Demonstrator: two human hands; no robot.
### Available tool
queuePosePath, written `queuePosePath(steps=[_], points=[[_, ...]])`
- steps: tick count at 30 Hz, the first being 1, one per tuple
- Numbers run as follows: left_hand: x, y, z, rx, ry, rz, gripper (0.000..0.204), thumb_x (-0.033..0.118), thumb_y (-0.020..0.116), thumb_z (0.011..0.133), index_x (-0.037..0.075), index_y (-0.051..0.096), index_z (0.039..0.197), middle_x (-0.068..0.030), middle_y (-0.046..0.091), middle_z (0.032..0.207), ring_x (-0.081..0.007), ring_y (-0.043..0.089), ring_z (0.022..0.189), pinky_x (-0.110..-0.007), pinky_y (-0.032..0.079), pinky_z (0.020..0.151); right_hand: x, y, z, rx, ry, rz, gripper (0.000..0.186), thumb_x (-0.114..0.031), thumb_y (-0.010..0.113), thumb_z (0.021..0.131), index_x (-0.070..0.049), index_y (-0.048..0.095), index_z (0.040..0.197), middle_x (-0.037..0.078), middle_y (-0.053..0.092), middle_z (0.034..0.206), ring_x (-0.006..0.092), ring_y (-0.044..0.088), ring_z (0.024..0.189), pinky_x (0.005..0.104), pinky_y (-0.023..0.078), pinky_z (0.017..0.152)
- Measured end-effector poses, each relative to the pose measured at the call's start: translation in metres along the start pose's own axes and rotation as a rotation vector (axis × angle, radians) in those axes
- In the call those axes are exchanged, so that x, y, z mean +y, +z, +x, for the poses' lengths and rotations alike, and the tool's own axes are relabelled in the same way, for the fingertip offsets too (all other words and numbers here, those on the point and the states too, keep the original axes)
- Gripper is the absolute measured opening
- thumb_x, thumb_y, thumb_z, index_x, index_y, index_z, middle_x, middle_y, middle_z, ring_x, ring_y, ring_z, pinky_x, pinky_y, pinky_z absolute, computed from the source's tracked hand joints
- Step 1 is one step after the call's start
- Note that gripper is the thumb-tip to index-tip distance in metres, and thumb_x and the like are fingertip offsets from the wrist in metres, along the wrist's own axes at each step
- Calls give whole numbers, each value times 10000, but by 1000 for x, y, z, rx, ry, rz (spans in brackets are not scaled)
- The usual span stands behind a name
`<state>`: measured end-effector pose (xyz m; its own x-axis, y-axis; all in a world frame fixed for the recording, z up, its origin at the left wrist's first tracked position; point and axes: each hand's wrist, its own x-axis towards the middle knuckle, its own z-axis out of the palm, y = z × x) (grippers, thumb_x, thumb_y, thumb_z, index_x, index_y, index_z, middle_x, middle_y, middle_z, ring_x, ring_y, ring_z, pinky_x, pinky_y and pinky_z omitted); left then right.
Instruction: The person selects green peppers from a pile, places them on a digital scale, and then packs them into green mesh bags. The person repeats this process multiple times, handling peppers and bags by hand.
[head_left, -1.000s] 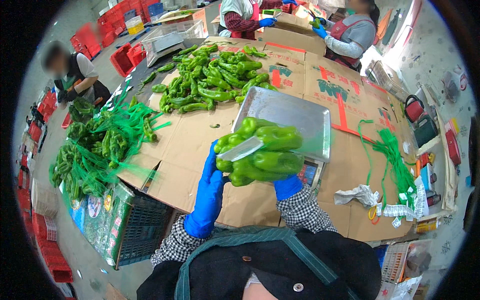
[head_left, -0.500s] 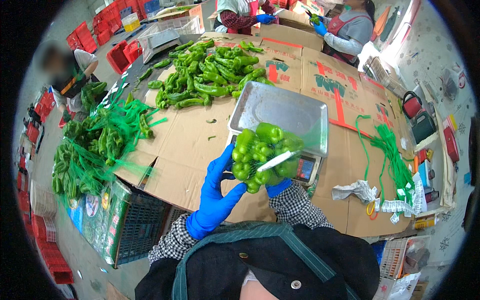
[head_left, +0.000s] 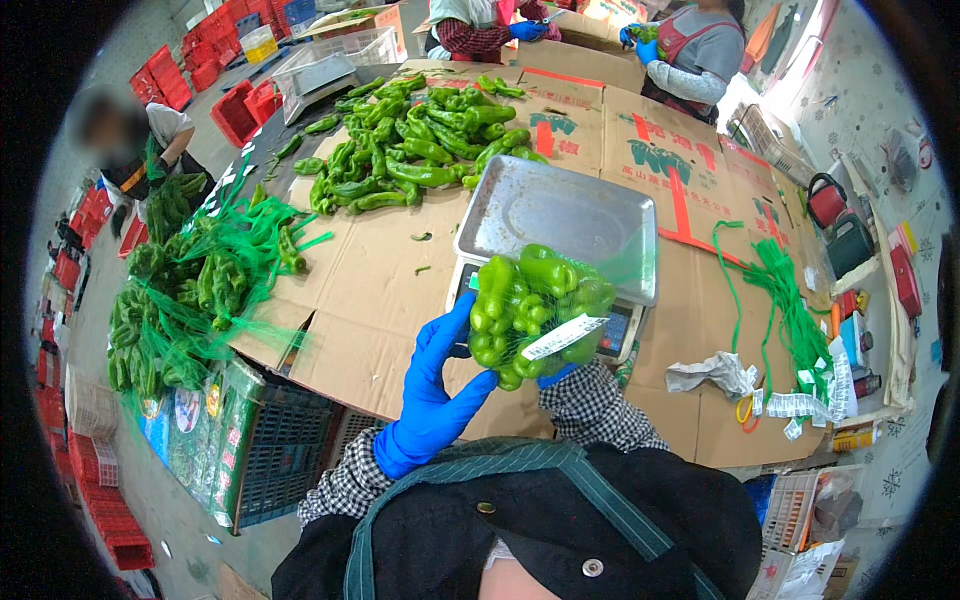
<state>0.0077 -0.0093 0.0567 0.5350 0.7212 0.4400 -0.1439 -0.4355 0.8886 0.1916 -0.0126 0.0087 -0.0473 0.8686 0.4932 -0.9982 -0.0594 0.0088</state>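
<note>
A green mesh bag of fat green peppers (head_left: pixel 525 300), with a white printed label (head_left: pixel 563 337) across it, is above the near part of a metal-pan scale (head_left: pixel 550 220). My left hand (head_left: pixel 435 385), blue-gloved, is open at the bag's left side, thumb and fingers spread and curved close against it. My right hand (head_left: pixel 555 373), also gloved, holds the bag from behind and below, its fingers mostly hidden. Beyond the scale lies a heap of long green peppers (head_left: pixel 415 150) on the cardboard-covered table (head_left: pixel 350 360).
Filled mesh bags (head_left: pixel 210 285) are piled at left over a crate (head_left: pixel 290 450). Empty nets (head_left: pixel 775 300), labels (head_left: pixel 800 405) and crumpled paper (head_left: pixel 710 375) lie at right. Co-workers stand at left (head_left: pixel 140 150) and across the table (head_left: pixel 680 70). Red crates (head_left: pixel 160 80) are stacked behind.
The bag has turned from sideways to more end-on, and its label has swung lower and rightward. My left hand's fingers have spread from their straighter, closer position.
</note>
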Motion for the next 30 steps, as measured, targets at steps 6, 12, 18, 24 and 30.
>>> queuePosePath(steps=[6,12,18,24,30], points=[[2,-1,-2,-42,-29,-14,729,2,650,759,19,309,1404,-122,375,1391,-212,453,1182,-346,385,965,-2,2,2,-30,6,-86,318,-237,553,832,12,546,1030,268,591,1017,371,631,861,531,545,729],[-4,-3,-7,0,165,328,746,-11,645,755,2,283,1407,-159,402,1362,-245,474,1165,-368,397,961,-2,1,11,-54,-38,-206,285,-172,537,826,23,543,1034,266,599,992,360,638,831,512,561,692],[-26,-45,-9,139,96,482,500,-33,570,762,18,505,1256,-149,501,1259,-227,541,1044,-335,447,862,-40,11,6,442,-187,-623,340,-315,447,953,-21,592,864,144,620,862,243,608,829,384,511,773],[3,-53,3,145,61,418,558,79,679,751,22,484,1271,-137,505,1267,-257,509,1120,-346,408,932,13,33,35,257,-139,-1452,422,-306,422,981,-39,535,675,81,542,688,188,523,682,361,431,663],[-1,-43,9,-44,-186,97,572,225,725,774,51,491,1266,-141,515,1242,-262,488,1162,-377,378,989,55,1,22,45,312,-1649,119,-109,583,887,2,607,850,108,611,792,200,583,702,328,473,625]])
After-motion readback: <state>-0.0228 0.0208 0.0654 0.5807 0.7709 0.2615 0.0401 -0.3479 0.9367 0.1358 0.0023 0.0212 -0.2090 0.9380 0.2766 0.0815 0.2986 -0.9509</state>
